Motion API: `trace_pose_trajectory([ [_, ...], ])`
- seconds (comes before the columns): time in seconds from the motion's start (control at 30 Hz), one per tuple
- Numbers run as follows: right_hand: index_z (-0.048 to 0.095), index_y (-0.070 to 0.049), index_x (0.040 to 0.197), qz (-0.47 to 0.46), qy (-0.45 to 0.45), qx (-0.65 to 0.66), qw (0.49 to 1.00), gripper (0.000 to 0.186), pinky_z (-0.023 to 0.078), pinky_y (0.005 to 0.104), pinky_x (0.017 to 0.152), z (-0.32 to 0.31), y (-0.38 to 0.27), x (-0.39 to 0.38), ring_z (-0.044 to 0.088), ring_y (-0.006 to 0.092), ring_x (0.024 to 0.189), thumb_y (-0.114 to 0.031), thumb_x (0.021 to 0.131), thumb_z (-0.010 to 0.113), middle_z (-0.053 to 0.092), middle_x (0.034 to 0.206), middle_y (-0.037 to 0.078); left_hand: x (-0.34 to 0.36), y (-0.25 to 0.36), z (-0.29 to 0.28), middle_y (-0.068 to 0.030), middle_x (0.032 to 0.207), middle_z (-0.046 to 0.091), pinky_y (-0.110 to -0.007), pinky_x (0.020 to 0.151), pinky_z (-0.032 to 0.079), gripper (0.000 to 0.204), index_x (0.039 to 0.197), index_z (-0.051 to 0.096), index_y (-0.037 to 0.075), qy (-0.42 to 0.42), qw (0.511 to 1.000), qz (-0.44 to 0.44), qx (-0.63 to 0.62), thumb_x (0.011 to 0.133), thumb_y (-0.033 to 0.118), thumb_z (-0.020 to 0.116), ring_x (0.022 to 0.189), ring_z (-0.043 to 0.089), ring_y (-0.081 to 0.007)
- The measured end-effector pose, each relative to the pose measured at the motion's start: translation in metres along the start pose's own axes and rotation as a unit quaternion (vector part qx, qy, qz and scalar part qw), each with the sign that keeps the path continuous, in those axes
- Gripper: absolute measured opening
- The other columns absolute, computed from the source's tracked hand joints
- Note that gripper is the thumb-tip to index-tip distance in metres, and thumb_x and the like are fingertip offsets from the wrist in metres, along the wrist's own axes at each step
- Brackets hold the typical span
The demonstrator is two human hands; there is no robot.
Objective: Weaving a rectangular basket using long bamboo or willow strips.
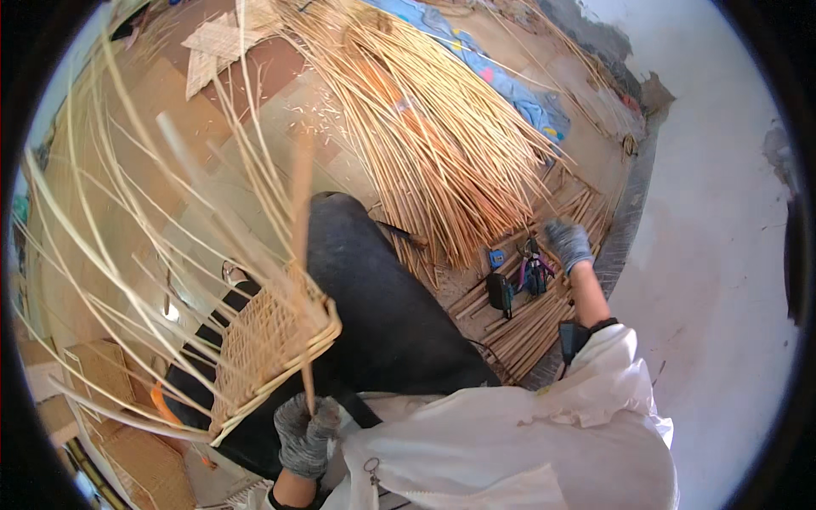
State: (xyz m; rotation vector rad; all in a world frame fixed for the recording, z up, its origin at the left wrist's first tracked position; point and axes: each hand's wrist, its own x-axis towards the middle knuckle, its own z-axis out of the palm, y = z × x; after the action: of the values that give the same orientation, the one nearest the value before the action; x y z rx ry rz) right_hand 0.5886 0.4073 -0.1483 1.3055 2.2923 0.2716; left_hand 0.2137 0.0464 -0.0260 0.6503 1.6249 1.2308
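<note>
A partly woven wicker basket (pixel 268 344) lies tilted across my lap, its long pale stakes (pixel 102 246) fanning up and left. My left hand (pixel 306 435), in a grey knit glove, is closed around the lower end of a brown cane rod (pixel 301 212). That rod stands upright along the basket's right side and is blurred by motion. My right hand (pixel 568 243), also gloved, reaches out to the right over brown sticks (pixel 544 327) on the floor. Its fingers bend away and their tips are hidden. Beside it lie purple-handled pliers (pixel 534 270).
A large bundle of peeled canes (pixel 433 127) spreads over the floor ahead. Near the pliers are a small blue item (pixel 496 258) and a dark green object (pixel 500 294). A blue patterned cloth (pixel 501 81) lies behind. A white wall (pixel 714 255) rises at right; cardboard boxes (pixel 144 459) stand lower left.
</note>
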Motion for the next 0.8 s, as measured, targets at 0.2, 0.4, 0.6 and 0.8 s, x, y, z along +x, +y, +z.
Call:
trace_pose_trajectory([
  [0.2,0.063,-0.013,0.088,-0.124,-0.144,0.056,0.980,0.020,0.046,0.0349,0.070,0.173,-0.060,-0.014,0.059,0.0254,0.084,-0.022,0.076,0.050,0.062,0.091,0.009,0.010,-0.013,0.020,-0.0033,0.052,0.049,-0.021,0.039,0.035,0.034,0.065,0.051,0.004,0.141,0.990,-0.005,-0.008,0.079,0.034,0.059,0.042,0.044,-0.0091],
  [0.4,0.059,-0.011,0.097,-0.037,-0.143,0.402,0.904,0.027,0.044,0.0386,0.076,0.121,-0.190,0.031,0.055,0.0306,0.089,-0.026,0.078,0.047,0.057,0.100,0.014,0.017,0.009,0.031,-0.0022,0.043,0.039,-0.022,0.032,0.031,0.040,0.057,0.045,0.007,0.190,0.977,-0.036,-0.093,0.079,0.038,0.056,0.035,0.041,-0.0129],
  [0.6,0.056,-0.008,0.099,0.021,0.035,0.451,0.891,0.029,0.044,0.0427,0.077,0.149,-0.278,0.130,0.055,0.0337,0.092,-0.023,0.082,0.039,0.057,0.102,0.017,-0.011,0.007,-0.013,-0.0021,0.054,0.052,-0.032,0.041,0.038,0.053,0.056,0.053,0.011,-0.040,0.911,0.019,0.409,0.082,0.053,0.032,0.041,0.047,-0.0190],
  [0.8,0.056,-0.006,0.100,-0.151,-0.017,0.408,0.900,0.026,0.044,0.0419,0.076,0.104,-0.252,0.133,0.055,0.0343,0.089,-0.012,0.077,0.047,0.056,0.099,0.019,-0.059,-0.001,-0.026,-0.0031,0.080,0.055,-0.031,0.059,0.041,0.035,0.085,0.049,0.009,0.284,0.957,0.055,0.007,0.082,0.044,0.048,0.066,0.050,-0.0171],
])
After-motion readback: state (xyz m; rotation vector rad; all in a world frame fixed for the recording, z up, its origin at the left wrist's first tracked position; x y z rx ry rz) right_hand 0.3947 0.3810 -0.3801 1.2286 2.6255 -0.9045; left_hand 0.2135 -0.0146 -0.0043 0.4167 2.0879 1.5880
